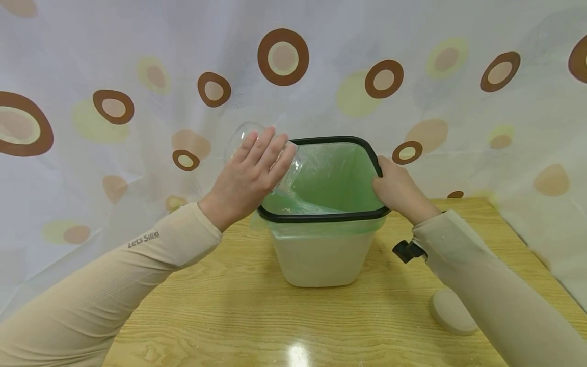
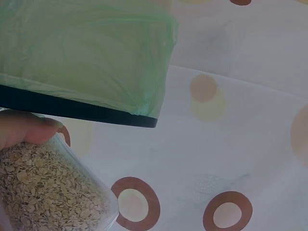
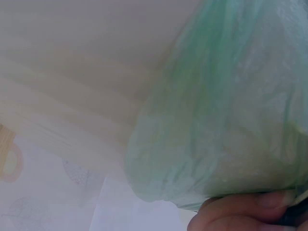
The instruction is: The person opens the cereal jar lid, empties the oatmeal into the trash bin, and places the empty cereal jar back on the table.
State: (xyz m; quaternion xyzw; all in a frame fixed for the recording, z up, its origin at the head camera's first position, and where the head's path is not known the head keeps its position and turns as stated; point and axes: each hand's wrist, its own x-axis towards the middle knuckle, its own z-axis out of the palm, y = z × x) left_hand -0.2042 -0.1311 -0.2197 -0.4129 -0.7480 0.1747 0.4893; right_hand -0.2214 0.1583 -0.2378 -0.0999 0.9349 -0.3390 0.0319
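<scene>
My left hand [image 1: 249, 176] grips a clear jar [image 1: 239, 136] of rolled oats [image 2: 53, 187], tilted at the left side of a white bin [image 1: 323, 257]. A thin green bag [image 1: 341, 173] lines the bin and folds out over its side beneath a black rim [image 1: 321, 218]. Pale specks show on the bag inside, close to the jar. On the opposite side my right hand [image 1: 399, 187] holds the rim, its fingers [image 3: 240, 209] curled at the edge beside the bag. The bin leans with its mouth turned toward me. Much of the jar is hidden behind my left hand.
A round beige lid-like disc [image 1: 451, 312] lies on the wooden table [image 1: 238, 316], near my right forearm. Behind the table hangs a pale sheet [image 1: 321, 107] with brown and yellow rings, which also runs along both sides. A black strap piece [image 1: 408, 251] sticks out at my right cuff.
</scene>
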